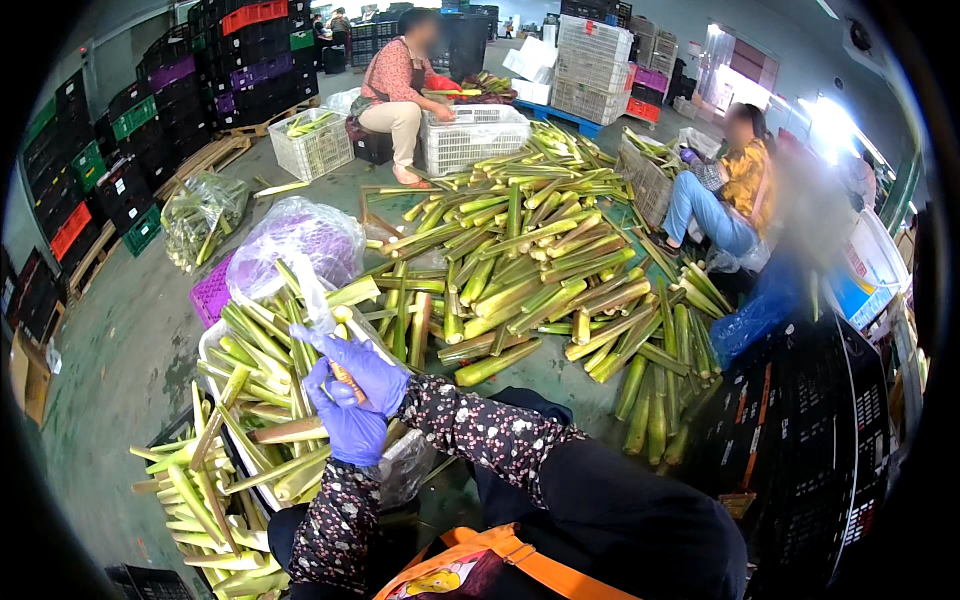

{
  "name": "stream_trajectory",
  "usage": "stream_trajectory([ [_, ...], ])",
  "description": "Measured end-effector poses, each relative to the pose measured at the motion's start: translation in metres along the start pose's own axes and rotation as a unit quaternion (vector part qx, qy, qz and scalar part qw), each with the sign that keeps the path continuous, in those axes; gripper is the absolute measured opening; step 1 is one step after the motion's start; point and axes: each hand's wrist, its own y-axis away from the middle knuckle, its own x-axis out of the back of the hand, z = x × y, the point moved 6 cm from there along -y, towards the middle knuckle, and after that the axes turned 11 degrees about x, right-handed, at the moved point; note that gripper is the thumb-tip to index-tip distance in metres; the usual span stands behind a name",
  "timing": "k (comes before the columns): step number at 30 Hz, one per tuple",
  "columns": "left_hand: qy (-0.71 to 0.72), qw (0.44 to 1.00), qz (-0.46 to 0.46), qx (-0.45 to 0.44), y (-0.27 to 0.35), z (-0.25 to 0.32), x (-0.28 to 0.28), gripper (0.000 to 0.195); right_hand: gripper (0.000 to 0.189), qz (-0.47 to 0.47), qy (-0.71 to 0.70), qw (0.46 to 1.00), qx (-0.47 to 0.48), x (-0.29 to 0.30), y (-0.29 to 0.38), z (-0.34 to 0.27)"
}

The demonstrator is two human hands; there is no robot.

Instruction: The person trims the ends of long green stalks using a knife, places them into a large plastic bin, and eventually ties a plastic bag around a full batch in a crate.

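Both my hands wear purple gloves and meet above a pale crate (pixel 358 324) filled with cut green stalks (pixel 251 349). My right hand (pixel 369 369) grips a wooden handle (pixel 349 382), probably a knife's; its blade cannot be made out. One finger of that hand stretches out to the left. Just below, my left hand (pixel 343 426) touches or nearly touches the right one, and whether it holds anything is unclear. A large heap of thick green-brown stalks (pixel 517 262) lies on the floor ahead. Paler stalks (pixel 214 517) are piled at lower left.
A purple crate (pixel 210 289) under clear plastic stands left of the heap. Beyond it, one person (pixel 394 94) sits by a white crate (pixel 476 142); another (pixel 724 195) sits at right. Black crates (pixel 795 420) flank my right side. Crate stacks (pixel 255 67) line the left wall.
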Motion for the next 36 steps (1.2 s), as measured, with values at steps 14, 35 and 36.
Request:
stream_trajectory([
  [14,-0.953,0.244,0.108,0.147,0.039,0.048,0.102,0.088,0.039,0.183,0.396,0.888,-0.147,0.088,0.019,0.022],
  [35,-0.964,0.236,0.087,-0.091,0.002,0.058,0.038,0.047,0.054,0.112,0.505,0.854,0.056,0.08,0.037,0.022],
  [36,-0.967,0.224,0.089,-0.088,0.005,0.068,0.036,0.049,0.053,0.093,0.435,0.895,0.025,0.076,0.031,0.027],
])
